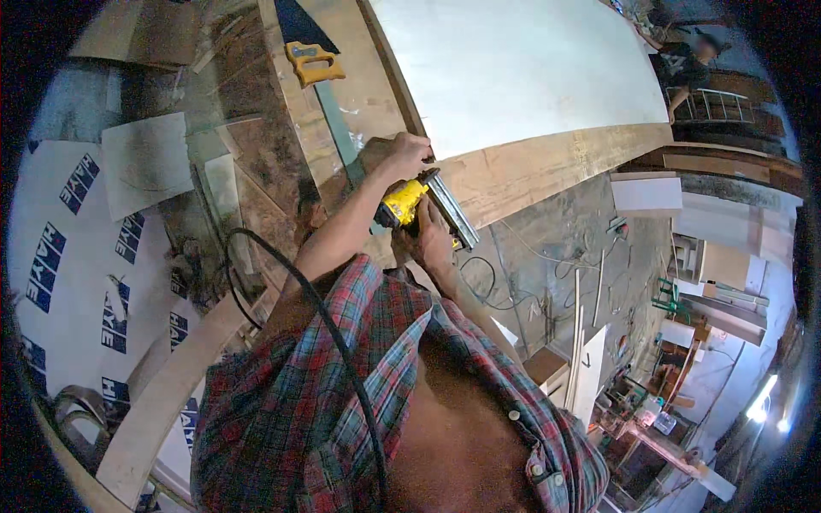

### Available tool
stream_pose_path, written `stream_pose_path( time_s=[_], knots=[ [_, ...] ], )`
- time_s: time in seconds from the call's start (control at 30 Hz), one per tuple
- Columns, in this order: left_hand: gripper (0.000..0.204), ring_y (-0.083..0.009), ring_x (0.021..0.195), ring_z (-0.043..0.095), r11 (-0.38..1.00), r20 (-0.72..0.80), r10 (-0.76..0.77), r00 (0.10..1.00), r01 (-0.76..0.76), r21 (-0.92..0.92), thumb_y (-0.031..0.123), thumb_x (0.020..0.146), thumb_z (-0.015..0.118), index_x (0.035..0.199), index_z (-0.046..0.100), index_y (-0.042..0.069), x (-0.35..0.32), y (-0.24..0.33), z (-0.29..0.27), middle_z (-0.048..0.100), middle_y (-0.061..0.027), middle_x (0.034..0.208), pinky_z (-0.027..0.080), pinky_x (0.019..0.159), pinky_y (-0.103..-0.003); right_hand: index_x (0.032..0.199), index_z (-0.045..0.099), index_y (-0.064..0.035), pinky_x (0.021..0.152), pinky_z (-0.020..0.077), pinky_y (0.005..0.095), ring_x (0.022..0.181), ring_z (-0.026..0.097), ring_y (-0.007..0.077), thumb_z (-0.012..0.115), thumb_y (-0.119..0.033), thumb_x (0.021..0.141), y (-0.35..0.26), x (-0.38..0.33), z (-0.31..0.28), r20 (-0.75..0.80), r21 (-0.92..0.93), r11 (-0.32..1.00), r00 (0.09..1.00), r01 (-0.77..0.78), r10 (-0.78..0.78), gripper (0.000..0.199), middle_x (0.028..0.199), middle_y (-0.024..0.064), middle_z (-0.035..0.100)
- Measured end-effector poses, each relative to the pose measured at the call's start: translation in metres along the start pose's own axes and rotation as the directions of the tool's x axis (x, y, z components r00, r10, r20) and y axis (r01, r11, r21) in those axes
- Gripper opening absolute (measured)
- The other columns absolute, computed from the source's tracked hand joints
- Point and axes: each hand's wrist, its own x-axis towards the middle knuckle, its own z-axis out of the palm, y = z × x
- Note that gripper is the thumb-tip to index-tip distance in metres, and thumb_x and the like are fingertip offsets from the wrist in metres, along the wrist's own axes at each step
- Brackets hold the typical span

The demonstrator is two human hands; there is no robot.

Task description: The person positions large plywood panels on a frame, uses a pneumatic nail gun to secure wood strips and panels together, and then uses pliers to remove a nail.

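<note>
In the head view, my right hand (433, 239) is closed around a yellow and black nail gun (402, 203) with a long silver magazine (453, 212). The tool's nose end lies close to the near left corner of a large white-faced panel (522, 77). At that same corner my left hand (407, 156) has its fingers curled together, next to the dark wooden strip (398, 81) along the panel's left side. What those fingertips pinch is hidden. A pale wooden board (556, 162) runs along the panel's near edge.
A handsaw (315, 64) with a yellow handle lies on the wooden bench (372, 90), beside a greenish strip (333, 124). A black hose (329, 321) loops across my left side. At far right are another person (684, 68) and a ladder (718, 104). Boards lean at left.
</note>
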Motion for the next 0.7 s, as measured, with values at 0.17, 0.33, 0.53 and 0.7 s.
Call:
stream_pose_path(
  time_s=[0.17,0.33,0.53,0.7],
  knots=[
    [0.021,-0.0226,0.073,0.066,0.988,0.129,-0.137,0.982,0.145,-0.058,0.017,0.079,0.057,0.087,0.070,0.002,0.003,-0.009,0.005,0.068,-0.0166,0.082,0.052,0.069,-0.034,0.142,0.026,0.0042,0.100,0.0406,0.0426,0.124,0.044,0.0402,0.073,-0.022,0.073,-0.009,-0.003,-0.002,0.000,0.041,0.999,0.999,-0.034,0.034,0.087,0.138,0.0256,0.040],
    [0.023,-0.0228,0.073,0.066,0.974,0.151,-0.021,0.988,-0.014,0.228,0.018,0.079,0.056,0.090,0.071,0.005,-0.001,-0.002,-0.004,0.069,-0.0159,0.082,0.052,0.070,-0.035,0.140,0.031,0.0057,0.098,0.0422,0.0409,0.122,0.046,0.0382,0.073,-0.020,0.072,-0.011,0.004,-0.015,-0.021,0.123,0.992,1.000,0.000,0.002,0.083,0.137,0.0257,0.041],
    [0.026,-0.0215,0.075,0.065,0.965,0.158,-0.241,0.958,0.254,-0.068,0.020,0.081,0.054,0.094,0.071,0.005,-0.004,-0.008,0.000,0.070,-0.0119,0.082,0.050,0.072,-0.035,0.121,0.057,0.0037,0.081,0.0520,0.0354,0.090,0.067,0.0287,0.070,-0.023,0.078,0.000,0.020,-0.037,0.121,0.390,0.889,0.971,-0.239,0.208,0.052,0.107,0.0234,0.064],
    [0.026,-0.0206,0.078,0.064,0.938,0.187,-0.310,0.932,0.331,-0.098,0.022,0.083,0.054,0.095,0.071,0.007,-0.004,-0.010,-0.001,0.069,-0.0106,0.085,0.049,0.072,-0.035,0.107,0.065,0.0039,0.074,0.0537,0.0347,0.084,0.069,0.0278,0.066,-0.026,0.083,0.022,0.053,-0.047,-0.162,0.371,0.906,0.946,-0.205,0.281,0.038,0.090,0.0216,0.069]
  ],
)
